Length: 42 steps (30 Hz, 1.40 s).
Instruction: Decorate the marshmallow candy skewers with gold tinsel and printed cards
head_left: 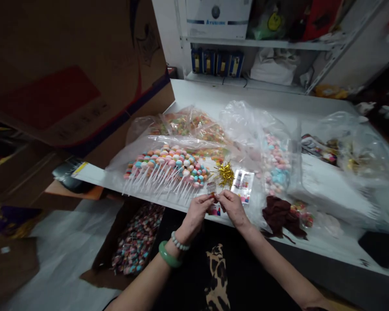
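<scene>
My left hand [197,211], with a green bangle and a bead bracelet on its wrist, pinches one side of a small printed packet [211,188] at the table's front edge. On the packet's other side, the fingers of my right hand [232,208] are closed. The two hands almost touch. Just beyond them sits a bunch of gold twist ties [225,173]. Flat printed packets [243,185] lie to its right. Candy balls on white sticks [168,162] are piled to the left, their sticks pointing toward the front edge.
Clear bags of small candies [194,125] and pastel sweets [277,160] cover the table's middle. A dark brown cloth [278,216] lies at right, near white bags [333,185]. A big carton [74,65] stands left; a box of wrapped candies [139,242] is below the table.
</scene>
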### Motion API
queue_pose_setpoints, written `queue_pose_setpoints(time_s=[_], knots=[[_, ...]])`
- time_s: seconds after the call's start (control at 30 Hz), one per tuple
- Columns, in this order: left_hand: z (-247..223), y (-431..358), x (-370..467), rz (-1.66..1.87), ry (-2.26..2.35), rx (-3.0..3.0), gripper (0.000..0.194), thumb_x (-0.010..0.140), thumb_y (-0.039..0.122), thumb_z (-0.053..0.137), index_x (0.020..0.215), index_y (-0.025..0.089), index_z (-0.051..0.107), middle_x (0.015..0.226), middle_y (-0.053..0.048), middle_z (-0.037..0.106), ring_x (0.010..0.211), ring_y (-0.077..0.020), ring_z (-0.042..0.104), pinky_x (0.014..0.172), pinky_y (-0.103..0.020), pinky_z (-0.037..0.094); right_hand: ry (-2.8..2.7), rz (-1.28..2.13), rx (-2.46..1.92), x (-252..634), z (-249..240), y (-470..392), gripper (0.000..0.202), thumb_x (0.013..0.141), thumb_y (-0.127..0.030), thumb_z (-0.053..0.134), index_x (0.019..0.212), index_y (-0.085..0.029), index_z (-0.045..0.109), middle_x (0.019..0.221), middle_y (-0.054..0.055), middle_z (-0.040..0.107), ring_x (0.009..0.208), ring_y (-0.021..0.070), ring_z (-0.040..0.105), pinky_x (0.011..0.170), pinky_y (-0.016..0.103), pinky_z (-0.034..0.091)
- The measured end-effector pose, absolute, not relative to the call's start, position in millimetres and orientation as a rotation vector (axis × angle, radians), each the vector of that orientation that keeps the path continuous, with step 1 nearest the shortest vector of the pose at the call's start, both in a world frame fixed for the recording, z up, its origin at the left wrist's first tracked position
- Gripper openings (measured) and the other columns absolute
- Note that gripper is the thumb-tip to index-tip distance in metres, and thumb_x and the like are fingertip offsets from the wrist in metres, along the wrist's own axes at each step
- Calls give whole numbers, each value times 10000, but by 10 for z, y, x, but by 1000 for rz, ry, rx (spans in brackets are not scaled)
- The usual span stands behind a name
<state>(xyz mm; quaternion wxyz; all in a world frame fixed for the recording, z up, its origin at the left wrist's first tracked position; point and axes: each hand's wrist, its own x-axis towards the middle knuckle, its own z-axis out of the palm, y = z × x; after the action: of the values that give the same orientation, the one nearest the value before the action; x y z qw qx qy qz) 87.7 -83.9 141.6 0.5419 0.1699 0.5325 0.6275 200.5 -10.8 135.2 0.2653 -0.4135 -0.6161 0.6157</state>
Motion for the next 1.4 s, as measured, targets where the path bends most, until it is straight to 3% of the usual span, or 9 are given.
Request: queue_pose_setpoints(time_s=[0.13, 0.27, 0.43, 0.6, 0.83, 0.97, 1.2, 1.3, 1.4], knots=[[1446, -906, 676, 1749, 1346, 149, 305, 535, 330, 853, 677, 115, 688, 574, 3, 609, 480, -71, 469, 458, -204, 325, -1517, 1905, -986, 1662, 1346, -258, 233, 628, -334, 742, 674, -189, 565, 573, -52, 549, 557, 109, 507, 565, 234, 407], [1583, -928, 578, 1868, 1213, 48, 290, 539, 309, 851, 652, 140, 644, 544, 34, 575, 456, -65, 463, 453, -203, 344, -1368, 2078, -927, 1388, 1426, -387, 235, 677, -347, 703, 621, -186, 542, 540, -44, 544, 531, 108, 516, 564, 242, 429], [1609, -1023, 419, 1897, 1169, 129, 307, 626, 335, 816, 844, 151, 702, 751, -18, 682, 644, -114, 589, 601, -229, 437, -1585, 2042, -884, 1264, 1552, -300, 267, 716, -374, 656, 584, -199, 502, 512, -54, 474, 462, 92, 430, 443, 222, 348], [1465, -1193, 198, 1761, 1254, 133, 264, 605, 341, 829, 658, 131, 678, 579, 2, 605, 533, -92, 496, 548, -231, 384, -1904, 1890, -919, 1255, 1590, -237, 358, 794, -447, 603, 569, -206, 464, 453, -68, 385, 417, 76, 321, 409, 224, 238], [1547, -1191, 244, 2028, 1124, 30, 262, 585, 294, 840, 631, 141, 634, 602, 9, 619, 553, -90, 520, 575, -231, 406, -1651, 2050, -846, 1037, 1630, -422, 272, 694, -393, 729, 700, -196, 542, 568, -56, 516, 512, 89, 444, 504, 219, 370], [1615, -1219, 213, 2014, 1038, 3, 267, 629, 333, 817, 760, 158, 663, 670, 16, 644, 555, -88, 535, 575, -229, 426, -1669, 2050, -824, 1018, 1662, -461, 261, 705, -360, 708, 622, -186, 532, 519, -57, 490, 474, 79, 414, 467, 212, 336], [1675, -1377, 29, 1969, 1223, 30, 236, 582, 282, 827, 696, 133, 684, 655, -7, 651, 578, -93, 549, 576, -220, 428, -1854, 2091, -936, 1145, 1704, -394, 353, 784, -452, 611, 567, -197, 501, 413, -70, 410, 364, 71, 340, 387, 218, 252], [1732, -1315, 91, 2080, 1224, 8, 231, 552, 238, 836, 648, 149, 646, 602, 30, 609, 549, -72, 511, 561, -202, 412, -1829, 2079, -837, 1098, 1707, -413, 230, 693, -378, 704, 660, -189, 579, 520, -52, 521, 458, 86, 435, 454, 217, 338], [1789, -1233, 129, 2142, 1141, 9, 234, 572, 240, 836, 664, 162, 636, 643, 37, 621, 584, -71, 532, 585, -195, 429, -1726, 2086, -772, 1082, 1708, -448, 176, 646, -291, 719, 641, -188, 577, 536, -59, 512, 496, 84, 429, 495, 217, 349]])
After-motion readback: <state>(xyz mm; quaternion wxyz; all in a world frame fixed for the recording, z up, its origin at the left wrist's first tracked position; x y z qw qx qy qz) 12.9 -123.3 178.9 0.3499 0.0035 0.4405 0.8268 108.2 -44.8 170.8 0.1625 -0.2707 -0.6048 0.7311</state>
